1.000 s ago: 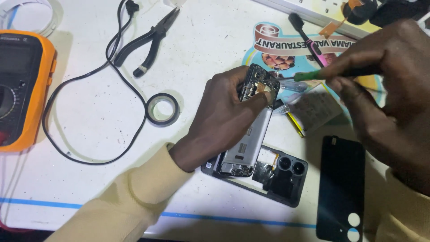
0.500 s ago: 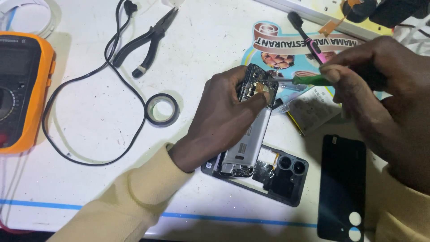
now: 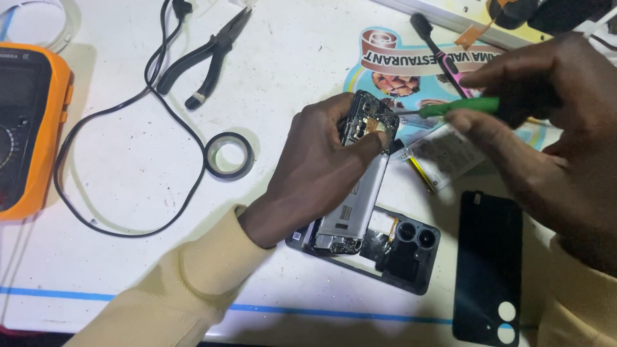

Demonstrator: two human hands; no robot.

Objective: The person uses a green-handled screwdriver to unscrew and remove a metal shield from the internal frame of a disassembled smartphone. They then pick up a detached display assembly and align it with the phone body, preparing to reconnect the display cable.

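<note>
Left hand clamps the opened smartphone, tilting its far end up off the white table; phone sits centre, w/ camera end near. Right hand grips a green-handled screwdriver, tip touching the phone's far-end circuit board. Black back cover lies near-right. Tape roll, pliers & orange multimeter sit left.
</note>
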